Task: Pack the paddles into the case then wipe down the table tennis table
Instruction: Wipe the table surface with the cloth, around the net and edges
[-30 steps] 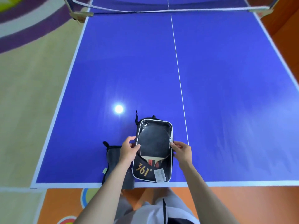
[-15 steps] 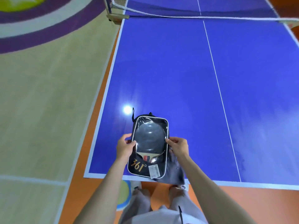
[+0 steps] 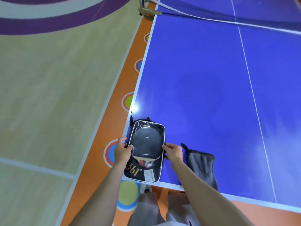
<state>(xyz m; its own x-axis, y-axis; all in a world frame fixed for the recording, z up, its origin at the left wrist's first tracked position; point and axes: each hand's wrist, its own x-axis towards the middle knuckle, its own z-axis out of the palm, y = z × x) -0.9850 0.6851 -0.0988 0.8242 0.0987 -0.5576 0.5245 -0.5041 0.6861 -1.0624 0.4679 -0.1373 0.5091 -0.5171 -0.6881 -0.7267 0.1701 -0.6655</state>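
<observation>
Gripping the case (image 3: 145, 154) with left hand (image 3: 122, 152) and right hand (image 3: 173, 153), fingers clamped on its sides, overhanging the bench (image 3: 211, 87) corner and risking slipping floorward.

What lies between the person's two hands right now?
In the head view, the paddle case lies between them, a black paddle showing through its clear window. The left hand grips its left edge, the right hand its right edge.
</observation>
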